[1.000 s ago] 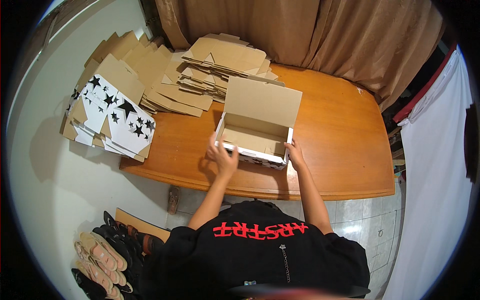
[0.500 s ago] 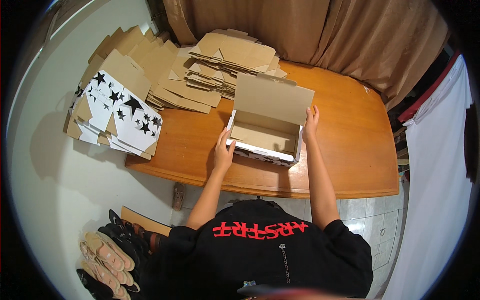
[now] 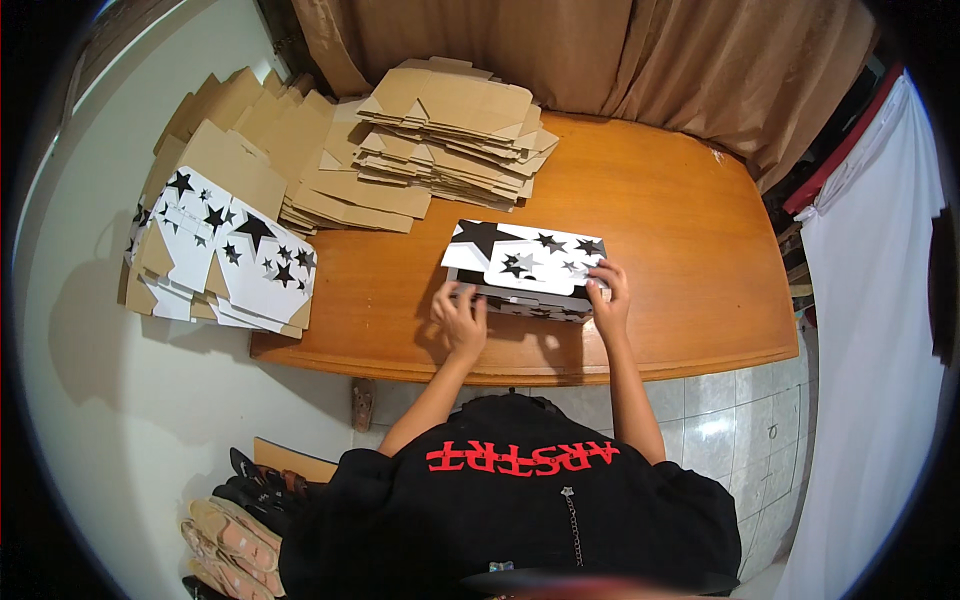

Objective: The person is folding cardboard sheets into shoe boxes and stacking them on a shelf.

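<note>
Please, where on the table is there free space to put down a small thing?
The widest bare patch of the table lies right of the box and right hand, bordered behind by the brown curtain. A smaller one lies between the star-printed cardboard and the left hand. The back left is crowded with flattened cardboard stacks.
</note>
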The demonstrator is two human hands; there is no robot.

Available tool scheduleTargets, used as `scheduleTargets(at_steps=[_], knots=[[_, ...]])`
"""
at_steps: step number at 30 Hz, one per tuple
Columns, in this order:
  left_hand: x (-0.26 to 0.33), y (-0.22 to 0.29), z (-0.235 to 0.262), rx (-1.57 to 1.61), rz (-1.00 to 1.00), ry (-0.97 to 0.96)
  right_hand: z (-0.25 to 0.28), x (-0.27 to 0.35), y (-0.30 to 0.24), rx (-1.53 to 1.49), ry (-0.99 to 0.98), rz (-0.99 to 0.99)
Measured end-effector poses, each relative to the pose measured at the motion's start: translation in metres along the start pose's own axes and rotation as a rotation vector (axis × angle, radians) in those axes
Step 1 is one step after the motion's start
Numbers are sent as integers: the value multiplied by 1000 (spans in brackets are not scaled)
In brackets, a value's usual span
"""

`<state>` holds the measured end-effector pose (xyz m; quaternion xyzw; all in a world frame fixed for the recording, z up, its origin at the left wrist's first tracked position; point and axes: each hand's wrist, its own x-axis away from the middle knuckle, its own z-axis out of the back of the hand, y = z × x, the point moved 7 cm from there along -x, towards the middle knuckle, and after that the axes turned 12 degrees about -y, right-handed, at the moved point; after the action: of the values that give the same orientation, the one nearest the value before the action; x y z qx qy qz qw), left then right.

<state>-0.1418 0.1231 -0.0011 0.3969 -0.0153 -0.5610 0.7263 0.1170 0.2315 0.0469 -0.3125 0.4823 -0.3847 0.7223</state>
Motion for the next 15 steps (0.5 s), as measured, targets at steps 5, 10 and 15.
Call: scheduleTargets(at_steps=[5,10,15], knots=[[15,29,-35,-148,-238,-229,-16,15,-17,305,-107,15],[20,23,-37,108,-241,-270,-28,12,-37,547,-123,-30],[29,21,-32,86,-317,-256,-35,20,-28,566,-113,38]])
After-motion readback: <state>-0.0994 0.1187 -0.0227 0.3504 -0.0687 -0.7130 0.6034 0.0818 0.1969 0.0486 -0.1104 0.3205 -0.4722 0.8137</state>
